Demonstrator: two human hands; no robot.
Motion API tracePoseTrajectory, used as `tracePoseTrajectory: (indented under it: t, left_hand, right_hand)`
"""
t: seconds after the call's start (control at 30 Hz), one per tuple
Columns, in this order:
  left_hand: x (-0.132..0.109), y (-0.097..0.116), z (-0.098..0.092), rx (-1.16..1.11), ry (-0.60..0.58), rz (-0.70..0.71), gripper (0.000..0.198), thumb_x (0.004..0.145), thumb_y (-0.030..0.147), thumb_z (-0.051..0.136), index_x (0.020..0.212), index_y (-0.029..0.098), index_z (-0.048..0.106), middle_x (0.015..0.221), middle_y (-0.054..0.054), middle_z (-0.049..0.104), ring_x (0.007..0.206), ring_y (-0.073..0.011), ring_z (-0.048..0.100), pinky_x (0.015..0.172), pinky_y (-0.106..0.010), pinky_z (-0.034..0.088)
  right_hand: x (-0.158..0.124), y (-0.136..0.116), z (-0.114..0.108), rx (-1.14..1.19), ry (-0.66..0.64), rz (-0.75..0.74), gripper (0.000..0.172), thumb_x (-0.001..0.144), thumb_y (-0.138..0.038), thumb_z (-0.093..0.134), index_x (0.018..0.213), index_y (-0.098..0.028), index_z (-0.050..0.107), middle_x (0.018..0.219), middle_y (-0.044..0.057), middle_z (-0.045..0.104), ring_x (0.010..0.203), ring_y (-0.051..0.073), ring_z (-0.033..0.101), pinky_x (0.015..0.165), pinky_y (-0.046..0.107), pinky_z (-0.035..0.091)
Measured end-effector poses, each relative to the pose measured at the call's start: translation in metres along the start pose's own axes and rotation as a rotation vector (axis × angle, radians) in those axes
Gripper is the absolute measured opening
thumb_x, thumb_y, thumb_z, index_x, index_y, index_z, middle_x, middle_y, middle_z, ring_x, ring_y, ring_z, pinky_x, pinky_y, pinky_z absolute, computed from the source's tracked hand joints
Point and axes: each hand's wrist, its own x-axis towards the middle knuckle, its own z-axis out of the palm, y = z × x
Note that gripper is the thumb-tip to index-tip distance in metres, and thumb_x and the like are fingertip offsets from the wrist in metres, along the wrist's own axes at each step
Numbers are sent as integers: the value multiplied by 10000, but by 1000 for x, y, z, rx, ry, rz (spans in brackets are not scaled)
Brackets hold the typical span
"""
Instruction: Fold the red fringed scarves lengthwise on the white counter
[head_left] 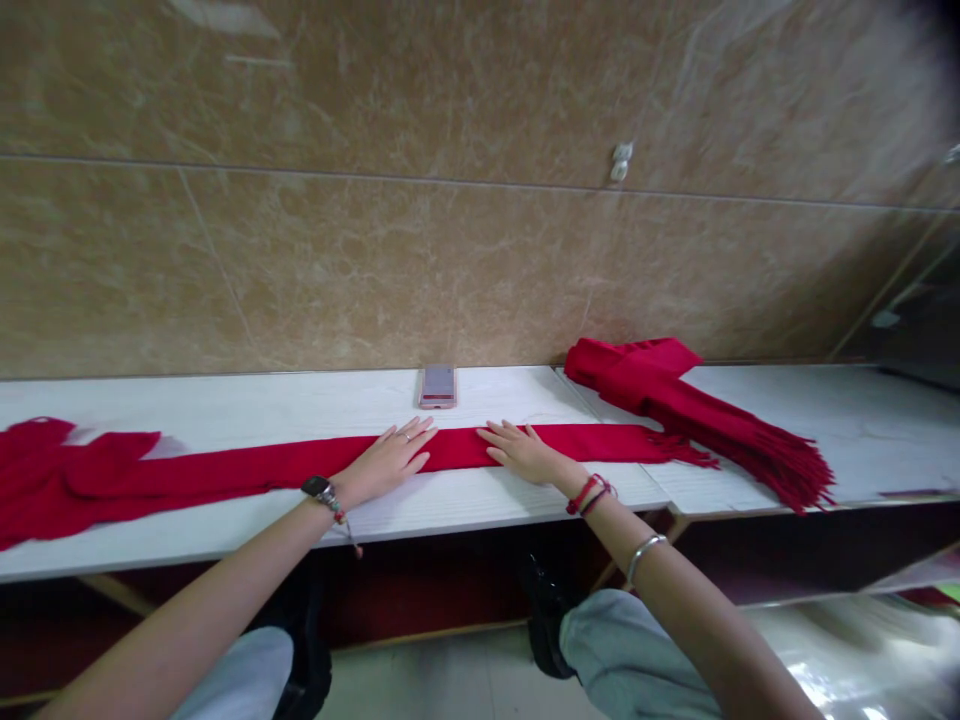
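A long red scarf point(457, 449) lies folded into a narrow strip along the white bench top. My left hand point(388, 462) rests flat on it with fingers spread. A short way to the right, my right hand point(525, 452) also presses flat on the strip, fingers apart. Fringe shows at the strip's right end, while its left part leads to a loose, bunched heap of red cloth point(60, 480) at the bench's left. Whether heap and strip are one piece I cannot tell. Another red scarf point(667, 395), folded and fringed, lies at the right.
A phone point(438, 387) lies against the wall behind the scarf. The white bench top point(262, 400) meets a brown tiled wall point(375, 270). Open dark compartments point(435, 590) are under the bench. A dark object point(922, 320) stands at the far right.
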Motion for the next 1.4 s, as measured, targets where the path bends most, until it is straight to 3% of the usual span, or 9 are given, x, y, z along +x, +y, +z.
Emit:
tracePoseTrajectory:
  t: [0.13,0.33,0.57,0.7,0.83,0.93,1.03,1.3,1.4]
  left_hand:
    - [9,-5,18,3,-32,84,465,945,357,214,1394,256,276,1466,-36,235,1339,-203,208,1063,-404,198]
    - [-13,-44,22,15,-87,113,474,951,348,173,1414,260,214,1480,-12,191,1349,-190,175,1080,-389,173]
    - [-25,-50,18,-6,-90,115,474,950,357,191,1409,249,238,1473,-15,212,1343,-198,196,1086,-400,182]
    - [-23,-45,18,-10,-94,100,473,951,350,190,1412,251,224,1477,-19,196,1346,-200,185,1088,-423,167]
    - [-20,-30,13,-2,-100,86,471,951,325,191,1414,247,219,1475,-27,205,1347,-196,181,1084,-413,179]
    - [-22,-24,10,11,-104,86,469,951,322,190,1413,246,218,1477,-23,194,1350,-187,168,1084,-404,176]
    - [-30,-32,9,2,-109,77,470,951,336,188,1409,240,234,1475,-21,203,1349,-186,173,1084,-406,177]
    - [-55,-75,8,-44,-69,107,464,938,368,220,1385,267,295,1449,-4,282,1313,-185,278,1076,-381,223]
    - [-50,-75,6,-23,-52,62,464,907,400,285,1329,241,396,1404,-12,373,1257,-208,375,1045,-371,284]
  right_hand:
    - [-6,11,5,-111,-3,-22,464,942,-371,232,1391,-267,279,1456,83,275,1311,317,244,959,601,296]
    - [-53,88,2,-224,-35,199,435,940,-289,254,1369,-279,322,1445,74,299,1299,311,279,935,617,313]
    - [-98,152,3,-293,48,385,428,925,-268,284,1336,-218,394,1380,119,405,1256,290,367,957,544,346]
    - [-71,124,-9,-230,166,335,444,908,-290,334,1296,-105,440,1328,191,447,1242,294,386,989,486,338]
    - [-19,49,-11,5,196,7,496,914,-370,334,1334,-110,388,1360,168,416,1277,258,339,1018,435,324]
    - [6,0,-1,62,150,-112,513,922,-437,291,1362,-178,345,1392,128,384,1293,260,308,1009,482,310]
    - [8,-7,7,15,75,-135,490,932,-439,251,1358,-216,351,1395,101,388,1282,247,327,1006,494,301]
    - [-86,112,-1,-193,87,221,392,930,-294,291,1282,-236,453,1366,88,432,1263,245,360,976,498,337]
    - [-112,134,-12,-165,158,343,381,898,-241,337,1234,-171,502,1263,131,527,1182,237,460,961,437,378]
